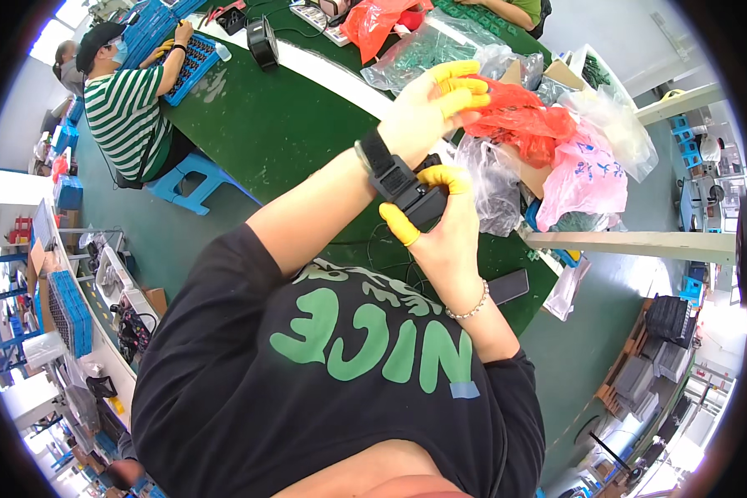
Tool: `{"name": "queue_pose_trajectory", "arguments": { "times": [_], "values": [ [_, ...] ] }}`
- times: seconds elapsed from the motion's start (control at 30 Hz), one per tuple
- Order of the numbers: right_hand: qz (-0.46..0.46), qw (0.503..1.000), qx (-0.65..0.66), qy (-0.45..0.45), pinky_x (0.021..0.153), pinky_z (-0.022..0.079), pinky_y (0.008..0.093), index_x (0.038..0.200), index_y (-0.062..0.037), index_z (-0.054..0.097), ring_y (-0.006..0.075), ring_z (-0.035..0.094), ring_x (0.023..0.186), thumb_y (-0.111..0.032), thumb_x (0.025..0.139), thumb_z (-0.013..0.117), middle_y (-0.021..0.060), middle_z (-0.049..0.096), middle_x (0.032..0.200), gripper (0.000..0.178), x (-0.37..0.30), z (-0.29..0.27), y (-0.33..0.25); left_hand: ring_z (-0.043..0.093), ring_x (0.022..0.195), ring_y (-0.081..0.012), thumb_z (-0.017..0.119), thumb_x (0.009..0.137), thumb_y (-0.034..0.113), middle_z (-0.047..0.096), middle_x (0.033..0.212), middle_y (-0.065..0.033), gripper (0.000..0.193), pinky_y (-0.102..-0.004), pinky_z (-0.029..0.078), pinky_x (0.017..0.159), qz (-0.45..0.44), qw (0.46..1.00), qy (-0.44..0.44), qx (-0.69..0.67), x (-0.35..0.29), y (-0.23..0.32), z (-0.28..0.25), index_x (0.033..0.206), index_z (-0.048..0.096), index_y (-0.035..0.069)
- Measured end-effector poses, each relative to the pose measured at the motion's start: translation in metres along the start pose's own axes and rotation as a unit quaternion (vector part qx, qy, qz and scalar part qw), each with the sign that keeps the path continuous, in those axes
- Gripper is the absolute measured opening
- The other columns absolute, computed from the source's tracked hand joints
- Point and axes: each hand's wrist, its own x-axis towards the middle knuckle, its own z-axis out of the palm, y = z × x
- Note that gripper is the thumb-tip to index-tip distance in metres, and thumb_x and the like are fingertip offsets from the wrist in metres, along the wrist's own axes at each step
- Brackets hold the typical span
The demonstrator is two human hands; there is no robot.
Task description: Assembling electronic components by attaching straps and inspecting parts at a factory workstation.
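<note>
My left hand (436,98) reaches out over the bench with its fingers apart and yellow finger covers on the tips. It holds nothing and is close to a red plastic bag (523,124). A black strap with a black box-shaped wrist device (419,203) is around my left wrist. My right hand (452,220), also in yellow finger covers, grips that device between thumb and forefinger. Its other fingers are partly hidden. A beaded bracelet (471,305) sits on my right wrist.
Clear plastic bags (487,183) and a pink bag (585,178) crowd the green bench (249,133) at right. A dark phone (509,286) lies near my right forearm. A black round object (262,43) stands far left. A co-worker (124,116) handles a blue tray (192,68).
</note>
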Motion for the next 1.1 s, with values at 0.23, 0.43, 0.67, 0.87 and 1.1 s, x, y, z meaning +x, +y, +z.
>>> {"name": "queue_pose_trajectory", "arguments": {
  "times": [0.23,0.43,0.67,0.87,1.1],
  "values": [
    [0.05,0.999,0.006,-0.011,0.073,0.047,0.0384,0.101,-0.001,0.048,0.0313,0.056,0.082,-0.025,0.068,0.081,0.0134,0.054,0.09,0.053,-0.003,0.003,0.009,0.063,0.096,-0.0219,0.048,0.094,0.004,0.064,0.105,-0.0101,0.028,-0.0328,0.049,0.088,-0.028,0.999,-0.01,0.012,0.006,-0.028,-0.001,0.121,0.053,0.001],
    [0.128,0.99,0.059,-0.005,0.078,0.046,0.0383,0.101,-0.0025,0.049,0.0316,0.056,0.088,-0.021,0.068,0.081,0.0146,0.055,0.096,0.049,0.002,0.004,0.036,0.062,0.097,-0.017,0.045,0.094,0.002,0.065,0.103,-0.0092,0.026,-0.0316,0.05,0.088,-0.035,0.947,-0.156,0.278,-0.004,-0.057,-0.021,0.117,0.057,0.0],
    [-0.118,0.968,-0.195,0.101,0.088,0.037,0.0411,0.101,-0.0093,0.06,0.0271,0.05,0.099,-0.022,0.072,0.078,0.008,0.056,0.1,0.036,0.009,0.01,0.031,0.059,0.104,-0.0187,0.045,0.091,-0.002,0.06,0.113,-0.0102,0.031,-0.0315,0.048,0.091,-0.205,0.975,-0.049,0.065,0.004,-0.093,-0.031,0.121,0.054,0.002],
    [-0.104,0.967,-0.225,0.058,0.083,0.036,0.0421,0.098,-0.0098,0.065,0.0269,0.05,0.092,-0.023,0.075,0.073,0.0061,0.057,0.093,0.027,0.013,0.021,0.028,0.058,0.1,-0.0317,0.053,0.079,-0.005,0.058,0.107,-0.0161,0.038,-0.0356,0.048,0.088,0.003,0.891,-0.126,0.437,0.006,-0.077,-0.033,0.115,0.06,0.007],
    [-0.114,0.986,-0.116,0.043,0.077,0.042,0.0371,0.088,-0.0083,0.063,0.0268,0.055,0.084,-0.01,0.071,0.075,0.0069,0.059,0.087,0.02,0.009,0.032,0.023,0.059,0.101,-0.0309,0.046,0.08,-0.007,0.061,0.106,-0.0168,0.036,-0.0368,0.048,0.088,0.007,0.844,-0.119,0.523,0.008,-0.076,-0.03,0.111,0.062,0.005]
  ]
}}
